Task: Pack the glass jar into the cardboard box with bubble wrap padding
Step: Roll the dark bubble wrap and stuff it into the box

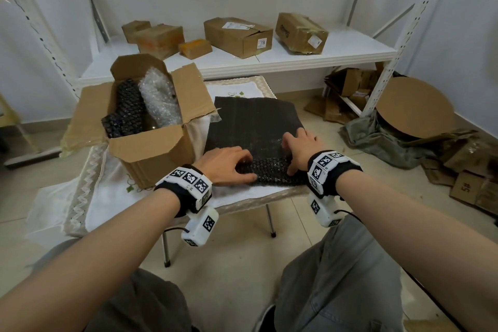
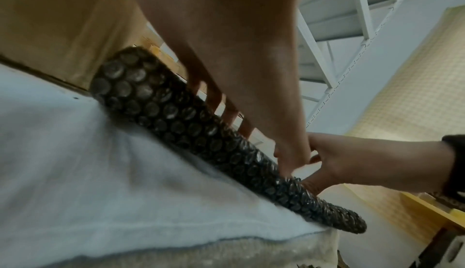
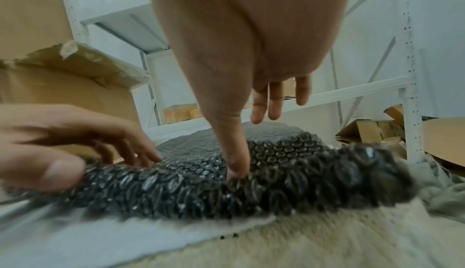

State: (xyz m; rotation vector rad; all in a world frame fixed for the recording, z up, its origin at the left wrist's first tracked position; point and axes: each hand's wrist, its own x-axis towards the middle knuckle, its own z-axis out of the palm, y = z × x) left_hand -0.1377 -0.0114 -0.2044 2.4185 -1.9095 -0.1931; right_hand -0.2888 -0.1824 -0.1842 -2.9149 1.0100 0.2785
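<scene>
A sheet of black bubble wrap [image 1: 256, 118] lies flat on the small table, its near edge rolled into a tight tube [image 1: 272, 171]. My left hand [image 1: 234, 164] grips the tube's left part, fingers curled over the top and thumb on the near side [image 3: 62, 165]. My right hand [image 1: 296, 152] presses its thumb [image 3: 235, 165] into the tube, with its fingers straight over the flat sheet. The open cardboard box [image 1: 151, 148] stands to the left, holding black bubble wrap rolls [image 1: 126, 110] and a clear bubble wrap bundle [image 1: 159, 100]. I cannot make out the glass jar.
The table wears a white cloth [image 1: 113, 191], and its near edge is just below the tube. A white shelf [image 1: 296, 58] behind carries several cardboard boxes. Flattened cardboard, a round board [image 1: 415, 105] and a grey-green cloth lie on the floor at right.
</scene>
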